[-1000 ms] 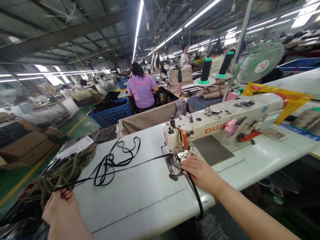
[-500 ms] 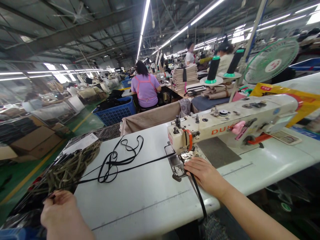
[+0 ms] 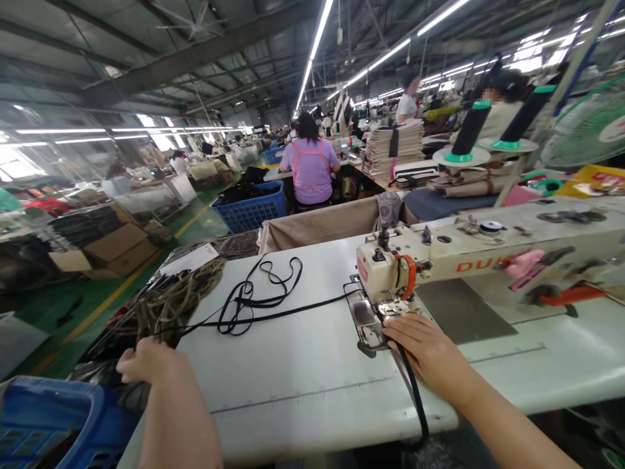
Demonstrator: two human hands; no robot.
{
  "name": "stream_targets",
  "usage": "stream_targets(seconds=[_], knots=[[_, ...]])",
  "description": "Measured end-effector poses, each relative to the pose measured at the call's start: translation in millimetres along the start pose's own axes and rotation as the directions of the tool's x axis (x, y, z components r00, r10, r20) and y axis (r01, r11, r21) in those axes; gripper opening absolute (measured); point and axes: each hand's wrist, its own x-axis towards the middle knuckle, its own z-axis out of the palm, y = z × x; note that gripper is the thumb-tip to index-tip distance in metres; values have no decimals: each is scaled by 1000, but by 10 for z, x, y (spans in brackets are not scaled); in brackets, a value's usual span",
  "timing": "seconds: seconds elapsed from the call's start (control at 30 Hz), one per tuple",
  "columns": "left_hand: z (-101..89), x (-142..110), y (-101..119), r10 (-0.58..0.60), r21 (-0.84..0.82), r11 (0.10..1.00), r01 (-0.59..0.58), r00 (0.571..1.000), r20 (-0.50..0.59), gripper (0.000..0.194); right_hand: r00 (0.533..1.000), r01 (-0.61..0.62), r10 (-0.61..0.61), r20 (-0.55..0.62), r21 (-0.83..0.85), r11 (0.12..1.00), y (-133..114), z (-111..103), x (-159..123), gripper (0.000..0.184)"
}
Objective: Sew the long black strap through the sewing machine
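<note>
My right hand rests at the needle plate of a white sewing machine, its fingers together over a narrow black strap. From under those fingers the strap hangs over the table's front edge. More black strap leaves the machine's far side, runs left across the white table and lies partly in loose loops. At the table's left edge, my left hand is closed where the strap's left end runs to it. Its fingertips are partly hidden and slightly blurred.
Tangled olive and black straps are piled beyond my left hand. A blue basket stands at lower left. Behind the table are a beige cloth-lined bin, a seated co-worker in purple, black thread cones and a fan.
The view has turned left, bringing the blue basket further in. My left hand has moved in towards the strap pile. My right hand stays beside the needle on the strap.
</note>
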Motion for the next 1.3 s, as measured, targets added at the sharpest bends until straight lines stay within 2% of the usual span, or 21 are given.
stream_targets(seconds=[0.07,0.1,0.13,0.17,0.2,0.23,0.33,0.37,0.47,0.53,0.6,0.77,0.9,0.97,1.07,1.3], knots=[[48,-118,84,103,129,988,-81,979,-175,30,1000,4,-4,2,0,1000,7,0,4,23],[84,-196,143,220,181,964,-193,965,-142,25,1000,8,-8,1,-3,1000,12,2,5,23],[132,-289,210,366,212,910,-356,930,-13,18,1000,13,-13,-1,-8,1000,20,5,4,24],[191,-397,281,485,193,841,-505,862,144,15,1000,18,-19,-4,-12,1000,28,10,2,24],[261,-522,352,560,142,783,-605,786,263,16,1000,22,-22,-8,-15,1000,37,17,-1,24],[338,-663,419,613,66,728,-682,692,381,16,1000,25,-25,-11,-14,1000,47,23,-6,25],[568,-1150,568,652,-185,615,-767,362,666,19,1000,25,-25,-15,-2,1000,69,40,-18,25],[630,-1314,597,629,-232,604,-762,278,726,21,1000,22,-22,-15,1,1000,73,42,-20,25],[741,-1706,640,527,-279,610,-742,117,842,36,1000,18,-18,-15,5,1000,73,39,-14,25],[763,-1842,648,465,-272,614,-741,61,883,29,1000,20,-20,-20,0,1000,66,32,-5,24],[763,-1880,647,418,-252,633,-732,49,907,21,1000,22,-22,-21,-2,1000,55,24,5,24],[747,-1804,603,411,-262,703,-661,77,908,20,1000,-6,6,20,23,1000,9,-9,25,25],[743,-1775,579,475,-356,648,-673,-8,880,9,999,-31,30,28,29,999,-28,-34,33,25],[748,-1770,579,501,-373,607,-701,-27,865,8,999,-38,37,33,28,999,-39,-43,33,25],[770,-1735,575,516,-307,555,-773,31,856,10,998,-42,41,47,24,999,-42,-48,29,26],[767,-1444,475,551,-58,469,-882,240,799,15,999,-32,31,37,22,999,-41,-42,26,24]])
